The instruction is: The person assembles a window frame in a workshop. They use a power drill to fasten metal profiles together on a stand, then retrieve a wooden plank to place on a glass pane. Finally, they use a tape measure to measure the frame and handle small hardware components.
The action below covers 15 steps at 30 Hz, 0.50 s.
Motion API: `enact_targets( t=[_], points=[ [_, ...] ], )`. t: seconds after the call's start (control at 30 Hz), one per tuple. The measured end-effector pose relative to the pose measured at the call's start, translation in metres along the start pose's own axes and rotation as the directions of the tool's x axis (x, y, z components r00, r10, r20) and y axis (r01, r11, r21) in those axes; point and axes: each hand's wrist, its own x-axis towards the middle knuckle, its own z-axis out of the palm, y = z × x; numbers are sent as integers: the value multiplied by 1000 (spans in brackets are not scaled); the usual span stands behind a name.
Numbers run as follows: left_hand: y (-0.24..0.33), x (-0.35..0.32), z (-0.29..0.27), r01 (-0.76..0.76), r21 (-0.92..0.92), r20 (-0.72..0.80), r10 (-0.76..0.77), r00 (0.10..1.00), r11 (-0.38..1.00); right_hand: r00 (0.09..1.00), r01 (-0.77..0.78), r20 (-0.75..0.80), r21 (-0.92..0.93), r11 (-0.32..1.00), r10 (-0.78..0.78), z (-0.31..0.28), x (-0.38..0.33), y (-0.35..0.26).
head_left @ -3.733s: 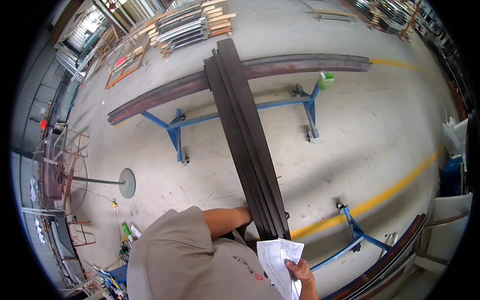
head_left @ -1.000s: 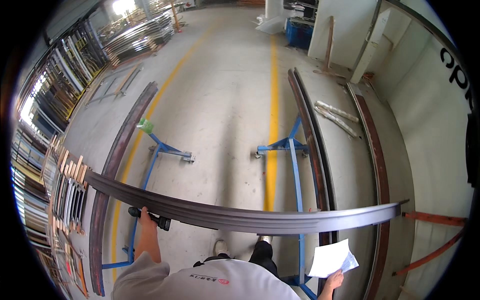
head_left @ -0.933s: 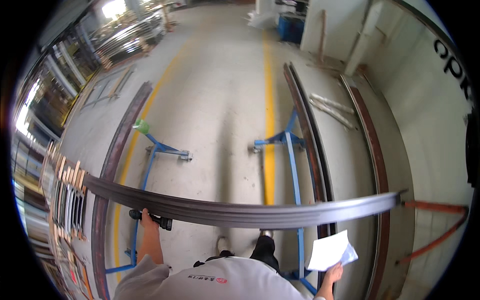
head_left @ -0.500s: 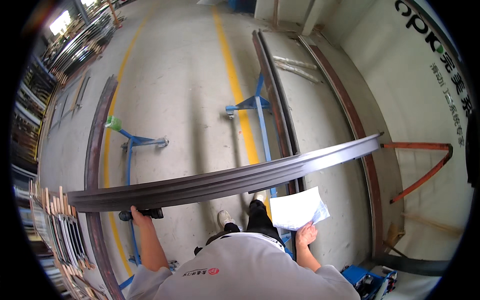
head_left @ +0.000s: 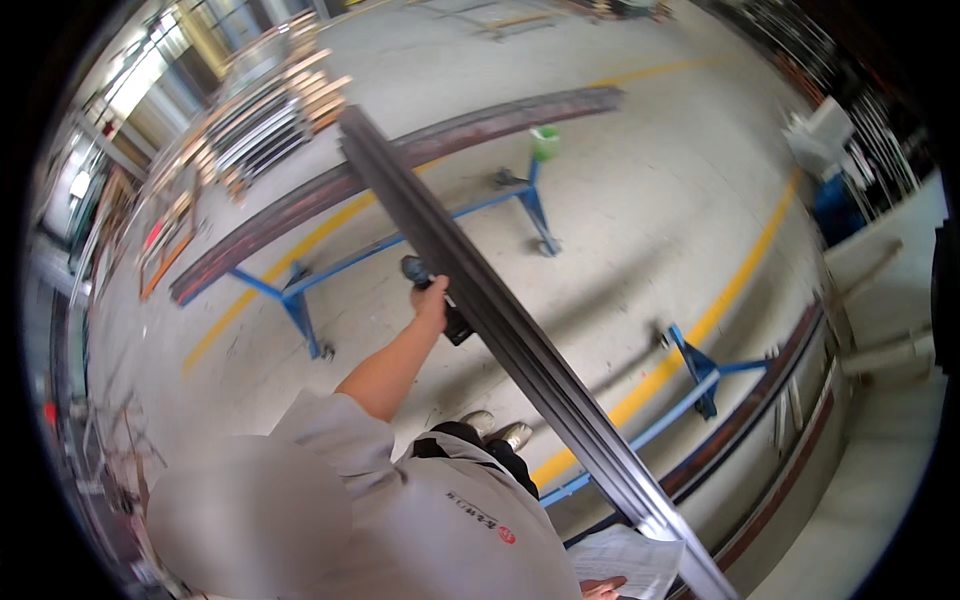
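Observation:
A long, dark grey grooved metal profile runs slantwise in front of me, from upper left to lower right. My left hand is closed round a black cordless drill on the near side of the profile. Part of the drill is hidden behind the fingers, and its rounded end sticks out beyond them. Down at the lower edge, my right hand grips white paper sheets beside the profile's near end. Only some fingers of that hand show.
Blue stands on castors carry a long reddish-brown beam beyond the profile. Another dark beam lies at right, by a blue stand. A green-wrapped post rises behind. Stacked profiles stand at upper left.
My view has swung left, so the profile now slants steeply instead of lying across. Both hands keep their hold, the left on the drill, the right on the paper sheets.

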Motion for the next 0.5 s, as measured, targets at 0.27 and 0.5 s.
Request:
enact_targets(
  t=[0.27, 0.5],
  points=[
    [31, -18, 4, -33, 92, 29, 31, 999, 995, 542, 312, 395, 725, 614, -742, 108, -50, -284],
    [102, 16, -77, 310, -153, 244, -268, 932, 938, 410, 730, 289, 465, 501, -865, 223, -139, -364]
  ],
)
